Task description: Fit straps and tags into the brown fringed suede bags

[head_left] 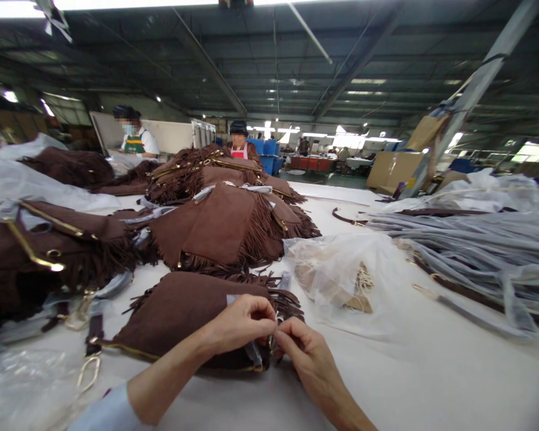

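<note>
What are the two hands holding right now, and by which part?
Both the left hand and right hand pinch something small at the near right end of the brown fringed bag; which part cannot be told.

Bench [435, 383] surface lay bare at near right; fringed bag pile [220, 227] blocked forward passage, clear plastic bag [341, 275] obstructed ahead right.
</note>
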`<state>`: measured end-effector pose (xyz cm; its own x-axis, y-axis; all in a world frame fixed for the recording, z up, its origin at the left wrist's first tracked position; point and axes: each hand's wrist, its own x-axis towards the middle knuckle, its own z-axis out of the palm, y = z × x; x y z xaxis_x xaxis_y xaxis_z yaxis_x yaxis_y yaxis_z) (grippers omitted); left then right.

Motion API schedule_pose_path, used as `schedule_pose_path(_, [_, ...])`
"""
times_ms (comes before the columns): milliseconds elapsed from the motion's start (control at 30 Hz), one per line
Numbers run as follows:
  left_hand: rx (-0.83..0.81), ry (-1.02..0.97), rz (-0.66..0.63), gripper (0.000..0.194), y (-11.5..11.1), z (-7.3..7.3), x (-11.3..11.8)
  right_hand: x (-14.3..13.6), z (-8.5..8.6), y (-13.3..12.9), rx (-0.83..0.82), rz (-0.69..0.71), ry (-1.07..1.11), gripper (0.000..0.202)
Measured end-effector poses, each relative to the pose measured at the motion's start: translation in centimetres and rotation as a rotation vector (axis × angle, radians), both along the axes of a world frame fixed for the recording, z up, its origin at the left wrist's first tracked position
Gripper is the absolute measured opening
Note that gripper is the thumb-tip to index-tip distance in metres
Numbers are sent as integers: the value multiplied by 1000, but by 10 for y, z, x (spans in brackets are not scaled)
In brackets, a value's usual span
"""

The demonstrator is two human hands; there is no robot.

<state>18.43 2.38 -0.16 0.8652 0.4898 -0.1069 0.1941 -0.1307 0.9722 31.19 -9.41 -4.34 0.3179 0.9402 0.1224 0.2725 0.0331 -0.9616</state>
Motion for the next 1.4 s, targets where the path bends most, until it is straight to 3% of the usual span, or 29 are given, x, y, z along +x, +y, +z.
schedule_pose_path(167, [53,-53,39,11,-5,-4,1,0,-2,1,3,5,-24,37])
schedule_pose_path(333, [85,31,65,9,-2,-5,-1,1,-2,-1,-4,-3,-41,30])
schedule_pose_path(667, [72,44,26,10,2,-3,-2,1,0,-1,-44,-9,36,30])
schedule_pose_path(767, [89,2,-48,8,3,1,-4,1,-1,0,-38,-9,78,32])
schedule_pose_path(867, [-30,-26,-78,8,2,4,-5,-1,1,0,-99,24,178,34])
schedule_pose_path(1000, [-280,-86,-6,10,1,2,-3,7,7,-3,-92,48,238,33])
schedule_pose_path(1067, [-356,-113,-11,10,2,0,-2,18,9,-7,-41,20,123,28])
schedule_pose_path(1167, [-448,-151,-38,13,5,-4,-1,37,15,-16,-43,-36,-217,22])
schedule_pose_path(1300, [-496,-155,-46,18,8,-6,-1,41,26,-27,-290,70,-512,6])
schedule_pose_path(1333, [-490,-150,-39,18,8,-6,-2,37,29,-28,-331,98,-564,6])
schedule_pose_path(1400, [-455,-137,-10,17,9,-7,-2,26,32,-28,-377,131,-665,26])
